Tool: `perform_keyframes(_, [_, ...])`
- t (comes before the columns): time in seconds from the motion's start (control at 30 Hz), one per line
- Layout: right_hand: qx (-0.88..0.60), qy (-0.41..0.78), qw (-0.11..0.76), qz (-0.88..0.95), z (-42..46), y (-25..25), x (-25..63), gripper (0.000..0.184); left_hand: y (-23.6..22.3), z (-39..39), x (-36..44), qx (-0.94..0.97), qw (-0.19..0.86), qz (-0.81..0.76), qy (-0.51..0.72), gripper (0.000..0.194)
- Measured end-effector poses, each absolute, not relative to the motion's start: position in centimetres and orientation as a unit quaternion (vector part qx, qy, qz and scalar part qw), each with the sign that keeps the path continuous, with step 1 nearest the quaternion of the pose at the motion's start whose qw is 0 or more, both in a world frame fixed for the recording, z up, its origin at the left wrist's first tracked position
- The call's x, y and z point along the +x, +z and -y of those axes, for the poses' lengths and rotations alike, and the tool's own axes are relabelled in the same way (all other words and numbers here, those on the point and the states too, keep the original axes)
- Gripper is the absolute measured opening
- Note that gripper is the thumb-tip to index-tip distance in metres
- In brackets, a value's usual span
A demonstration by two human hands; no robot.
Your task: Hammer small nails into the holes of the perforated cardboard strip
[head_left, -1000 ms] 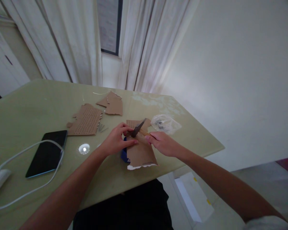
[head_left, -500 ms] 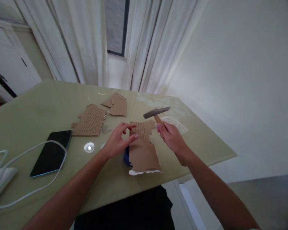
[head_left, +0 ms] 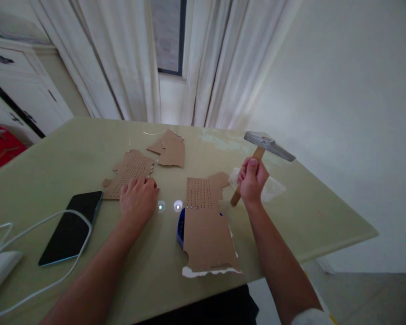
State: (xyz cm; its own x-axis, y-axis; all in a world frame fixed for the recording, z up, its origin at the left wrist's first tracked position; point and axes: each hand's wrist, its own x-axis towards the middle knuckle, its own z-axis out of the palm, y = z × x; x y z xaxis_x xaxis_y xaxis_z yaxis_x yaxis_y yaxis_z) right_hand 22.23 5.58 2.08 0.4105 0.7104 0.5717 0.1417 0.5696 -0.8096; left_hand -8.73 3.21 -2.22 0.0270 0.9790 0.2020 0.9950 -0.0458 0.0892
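In the head view my right hand (head_left: 253, 178) grips a hammer (head_left: 269, 145) by its wooden handle, raised over the right of the table with its steel head up. My left hand (head_left: 139, 198) is down at the near right edge of a dotted cardboard piece (head_left: 135, 167), its fingers curled. Their tips are hidden, so what they hold, if anything, does not show. Between my hands lies a second cardboard piece (head_left: 209, 239) with rows of dark dots on its far part and a torn white near edge. Under its left side a blue object (head_left: 180, 228) peeks out.
Torn cardboard scraps (head_left: 172, 151) lie farther back. A clear plastic bag (head_left: 274, 188) is behind my right hand. On the left are a black tablet (head_left: 71, 225), a white cable (head_left: 83, 243) and a white power strip (head_left: 2, 271). The table's edge (head_left: 341, 246) runs along the right.
My right hand has lifted the hammer off the middle cardboard, up and to the right. My left hand has let go of that cardboard and moved left to where several nails lay.
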Motion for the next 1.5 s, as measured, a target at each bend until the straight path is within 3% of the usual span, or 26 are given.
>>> perform_keyframes(0.3, [-0.376, 0.195, 0.754, 0.503, -4.3, 1.9, 23.0, 0.051, -4.4, -3.7, -8.9, -0.739, 0.032, 0.662, -0.120, 0.031])
perform_keyframes(0.5, [-0.372, 0.196, 0.763, 0.491, -3.7, 2.0, 23.5, 0.051, -2.8, -2.4, -6.7, -0.684, -0.154, 0.564, -0.436, 0.027])
perform_keyframes(0.57, [-0.384, 0.196, 0.760, 0.486, -3.7, 2.0, 23.5, 0.052, -1.8, -1.2, -5.8, -0.653, -0.210, 0.528, -0.501, 0.026])
perform_keyframes(0.7, [-0.383, 0.206, 0.762, 0.481, -3.6, 2.2, 23.3, 0.053, -0.6, 0.7, -4.4, -0.623, -0.293, 0.445, -0.572, 0.005])
perform_keyframes(0.93, [-0.382, 0.214, 0.754, 0.489, -3.4, 2.4, 23.2, 0.055, -1.1, 1.2, -3.9, -0.732, -0.312, 0.381, -0.472, 0.014])
perform_keyframes(1.5, [-0.390, 0.251, 0.773, 0.432, -4.0, 1.9, 23.9, 0.056, -0.4, 1.3, -4.0, -0.759, -0.281, 0.400, -0.431, 0.019])
